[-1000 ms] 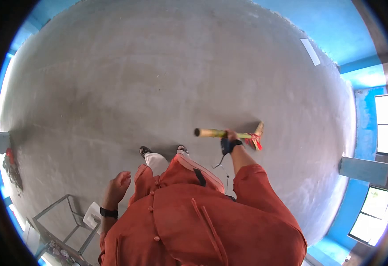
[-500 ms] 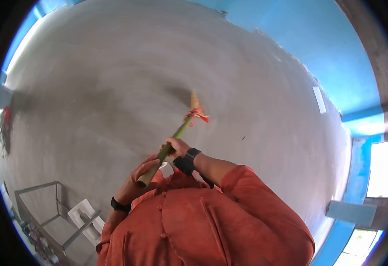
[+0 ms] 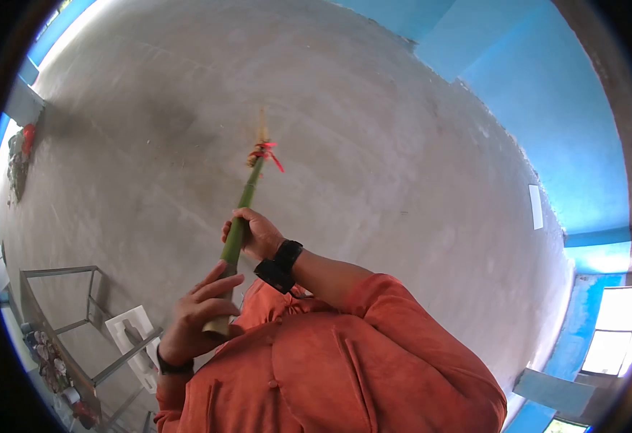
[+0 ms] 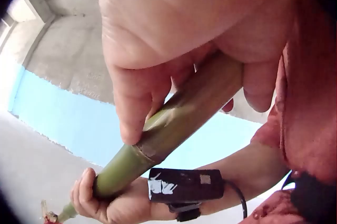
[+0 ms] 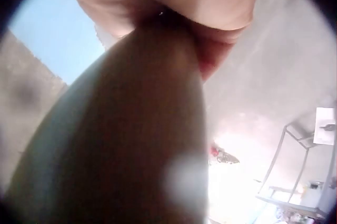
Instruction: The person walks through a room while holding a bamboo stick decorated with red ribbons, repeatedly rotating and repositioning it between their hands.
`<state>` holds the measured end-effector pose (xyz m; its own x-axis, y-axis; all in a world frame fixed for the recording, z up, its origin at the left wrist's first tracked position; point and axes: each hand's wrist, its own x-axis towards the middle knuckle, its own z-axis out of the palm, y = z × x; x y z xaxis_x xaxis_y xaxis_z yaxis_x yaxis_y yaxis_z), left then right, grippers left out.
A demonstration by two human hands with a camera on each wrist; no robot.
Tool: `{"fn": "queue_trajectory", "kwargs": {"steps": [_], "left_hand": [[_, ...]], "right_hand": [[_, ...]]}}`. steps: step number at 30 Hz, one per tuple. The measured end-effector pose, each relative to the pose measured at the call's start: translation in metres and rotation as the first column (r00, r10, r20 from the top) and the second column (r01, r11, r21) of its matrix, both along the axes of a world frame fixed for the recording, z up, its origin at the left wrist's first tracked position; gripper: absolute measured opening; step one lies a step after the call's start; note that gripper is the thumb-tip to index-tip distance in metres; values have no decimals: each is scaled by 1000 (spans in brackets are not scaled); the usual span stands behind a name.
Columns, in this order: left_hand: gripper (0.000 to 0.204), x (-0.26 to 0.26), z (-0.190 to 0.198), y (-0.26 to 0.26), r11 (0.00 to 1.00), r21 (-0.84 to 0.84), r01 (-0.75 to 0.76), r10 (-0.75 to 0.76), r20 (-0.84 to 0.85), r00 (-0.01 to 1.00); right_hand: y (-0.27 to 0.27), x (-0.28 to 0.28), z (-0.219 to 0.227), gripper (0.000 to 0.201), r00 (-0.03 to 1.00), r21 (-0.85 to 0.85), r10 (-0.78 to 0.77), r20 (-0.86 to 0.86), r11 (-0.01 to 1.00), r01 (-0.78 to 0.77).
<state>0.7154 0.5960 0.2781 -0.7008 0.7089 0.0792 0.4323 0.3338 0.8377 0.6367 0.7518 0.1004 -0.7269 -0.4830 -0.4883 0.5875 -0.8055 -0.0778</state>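
A broom with a thick green bamboo handle (image 3: pixel 247 198) slants across the front of the body in the head view. Red ties (image 3: pixel 265 150) wrap the base of its straw-coloured head (image 3: pixel 263 128), which is blurred over the grey floor. My right hand (image 3: pixel 259 237) grips the handle partway down, fingers wrapped round it. Higher up, near the cut end, my left hand (image 3: pixel 197 317) holds the bamboo between fingers and thumb. The left wrist view shows these fingers (image 4: pixel 134 113) lying along one side of the handle. In the right wrist view, the bamboo (image 5: pixel 142 129) fills much of the picture.
At the lower left stands a metal frame (image 3: pixel 59 272), with a white board with a grey handle (image 3: pixel 134 339) beside it and assorted small items below. A red and grey heap (image 3: pixel 18 162) lies by the left wall. A white strip (image 3: pixel 535 207) is near the blue wall (image 3: pixel 525 94).
The broom has swung from the right to the left, its head now ahead of the body. My left hand, free a second ago, has come onto the handle's upper end.
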Motion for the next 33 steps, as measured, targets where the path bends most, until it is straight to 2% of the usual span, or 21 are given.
{"fn": "queue_trajectory", "kwargs": {"steps": [3, 6, 8, 9, 11, 13, 15, 17, 19, 21, 22, 23, 24, 25, 27, 28, 29, 30, 31, 32, 33], "left_hand": [[34, -13, 2, -19, 991, 118, 62, -74, 103, 992], [36, -27, -12, -11, 956, 257, 139, -205, 251, 946], [37, -35, -38, 6, 902, 431, 21, -249, 481, 841], [37, -38, -46, 18, 900, 434, 27, -259, 484, 836], [37, -40, -55, 44, 924, 371, -89, -208, 685, 699], [32, -43, -62, 73, 952, 305, -35, -190, 674, 714], [25, -42, -96, 107, 948, 306, 92, -252, 539, 804], [23, -41, -111, 149, 967, 192, 170, -255, 658, 708], [24, -32, -147, 195, 956, 261, 135, -273, 618, 737], [26, -33, -173, 239, 966, 187, 180, -257, 591, 764], [26, -34, -180, 258, 966, 188, 177, -255, 594, 763], [29, -34, -185, 275, 960, 208, 185, -267, 494, 828], [32, -32, -191, 283, 954, 228, 196, -274, 385, 881], [32, -34, -197, 292, 955, 228, 192, -271, 393, 879], [38, -33, -208, 305, 969, 157, 190, -239, 414, 878], [38, -31, -214, 306, 973, 154, 169, -220, 420, 880], [41, -28, -222, 303, 990, 130, 45, -90, 362, 928], [45, -26, -229, 299, 991, 110, -81, 44, 299, 953], [45, -29, -227, 291, 990, 102, -101, 66, 301, 951], [47, -34, -220, 284, 987, 29, -157, 115, 556, 823], [48, -39, -212, 276, 980, -47, -194, 161, 762, 627]], "right_hand": [[21, 0, -7, 16, 978, 57, -150, 144, 988, 144], [64, 13, -62, 15, 912, 153, -302, 276, 951, 269], [98, 37, -85, 15, 865, 213, -415, 284, 906, 365], [118, 50, -92, 14, 844, 235, -471, 257, 878, 418], [156, 71, -96, 14, 797, 404, -545, 260, 811, 422], [199, 96, -126, 15, 788, 451, -601, 136, 746, 491], [249, 106, -120, 15, 730, 624, -657, 186, 653, 429], [305, 122, -141, 16, 730, 630, -644, 228, 669, 395], [347, 121, -146, 19, 577, 633, -765, 287, 603, 485], [374, 116, -144, 22, 528, 559, -763, 373, 639, 528], [381, 112, -143, 23, 595, 619, -741, 311, 633, 465], [388, 108, -144, 23, 660, 677, -707, 253, 617, 401], [388, 106, -146, 23, 745, 684, -611, 269, 665, 299], [389, 101, -146, 23, 744, 686, -609, 275, 667, 292], [382, 92, -142, 22, 857, 743, -425, 290, 665, 78], [378, 89, -147, 20, 837, 712, -447, 315, 695, 104], [370, 86, -153, 20, 846, 709, -426, 321, 700, 84], [362, 84, -159, 19, 845, 644, -399, 356, 760, 87], [351, 80, -166, 18, 844, 574, -371, 388, 814, 94], [336, 74, -161, 23, 832, 575, -334, 443, 818, 22], [323, 68, -155, 23, 843, 573, -313, 439, 819, 6]]}}
